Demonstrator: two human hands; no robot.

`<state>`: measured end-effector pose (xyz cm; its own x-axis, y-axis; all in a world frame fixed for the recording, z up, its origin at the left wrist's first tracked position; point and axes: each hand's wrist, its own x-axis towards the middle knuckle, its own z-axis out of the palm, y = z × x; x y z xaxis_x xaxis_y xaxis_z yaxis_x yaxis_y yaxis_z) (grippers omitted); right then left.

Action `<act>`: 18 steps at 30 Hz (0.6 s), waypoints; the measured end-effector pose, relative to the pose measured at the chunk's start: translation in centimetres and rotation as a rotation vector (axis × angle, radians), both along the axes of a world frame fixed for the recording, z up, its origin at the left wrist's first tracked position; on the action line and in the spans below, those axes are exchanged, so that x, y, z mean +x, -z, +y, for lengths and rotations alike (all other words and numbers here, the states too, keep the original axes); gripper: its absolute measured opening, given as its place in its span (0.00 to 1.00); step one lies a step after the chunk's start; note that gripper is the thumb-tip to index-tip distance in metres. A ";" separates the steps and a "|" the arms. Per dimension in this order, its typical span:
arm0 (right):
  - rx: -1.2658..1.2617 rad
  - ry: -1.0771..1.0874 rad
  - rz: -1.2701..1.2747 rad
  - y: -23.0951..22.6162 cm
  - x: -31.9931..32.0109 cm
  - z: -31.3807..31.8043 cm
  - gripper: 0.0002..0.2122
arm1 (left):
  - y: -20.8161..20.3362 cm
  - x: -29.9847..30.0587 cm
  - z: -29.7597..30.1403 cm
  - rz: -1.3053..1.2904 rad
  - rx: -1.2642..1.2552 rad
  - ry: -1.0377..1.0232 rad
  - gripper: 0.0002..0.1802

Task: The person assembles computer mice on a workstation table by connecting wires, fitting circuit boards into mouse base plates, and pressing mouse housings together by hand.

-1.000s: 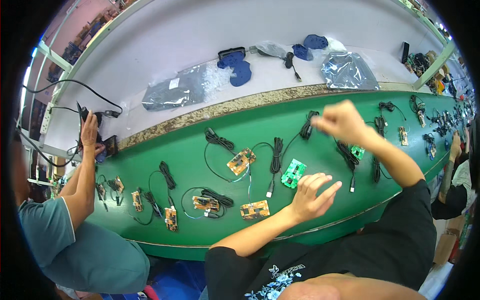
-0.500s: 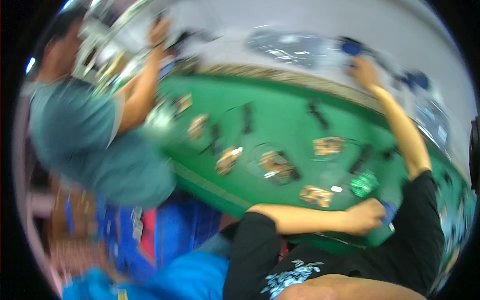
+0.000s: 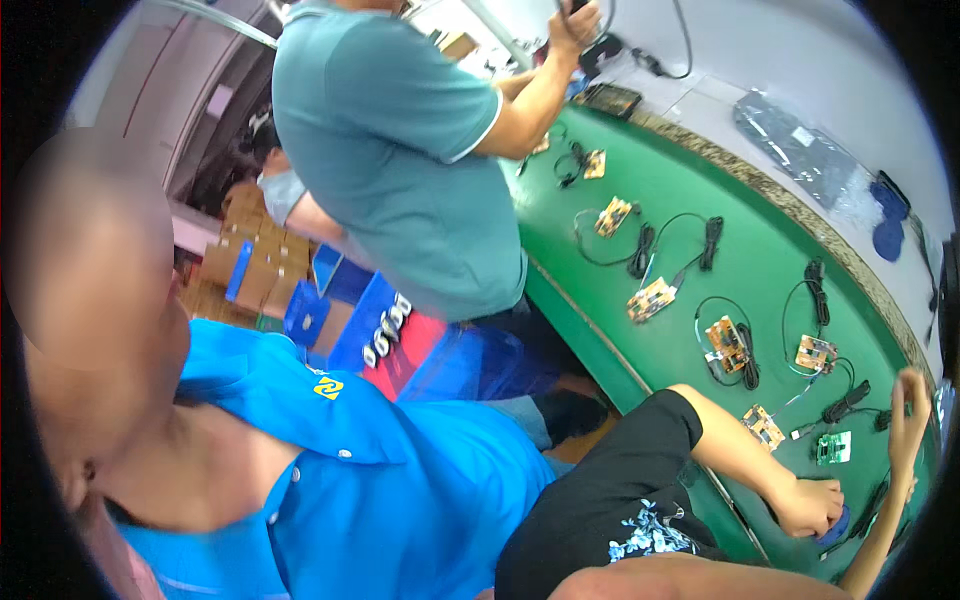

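My left hand is closed on a dark blue thing, mostly covered by the fingers; I cannot make out its kind. It is low over the green bench top, close to its front edge. My right hand is raised at the far right, fingers stretched upward, with nothing visible in it. Between the two lies a small green circuit board. Just left of that are a tan circuit board and a coiled black cable. Another tan board with wires lies farther back.
More tan boards with black cable bundles are spread along the bench. Behind a stone ledge lie clear plastic bags and a dark blue object. A person in blue is close at my left; another in teal stands beyond.
The view has swung left, bringing the person in blue into full sight. My right hand has left the dark blue object on the ledge. My left hand still grips its blue thing.
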<state>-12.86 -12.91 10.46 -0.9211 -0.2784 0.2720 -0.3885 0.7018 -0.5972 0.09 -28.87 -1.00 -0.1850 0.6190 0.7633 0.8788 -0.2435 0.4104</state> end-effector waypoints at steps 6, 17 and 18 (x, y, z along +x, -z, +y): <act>-0.054 0.285 0.021 -0.1 15.4 4.7 0.07 | -0.4 -6.7 0.1 0.191 -0.063 0.346 0.07; -0.237 0.188 -0.125 -0.2 25.7 4.2 0.10 | -6.9 -1.4 -3.9 -0.075 -0.249 0.079 0.23; -0.235 0.112 -0.083 -0.4 25.8 4.1 0.09 | -7.0 -0.2 -4.5 -0.103 -0.246 0.027 0.23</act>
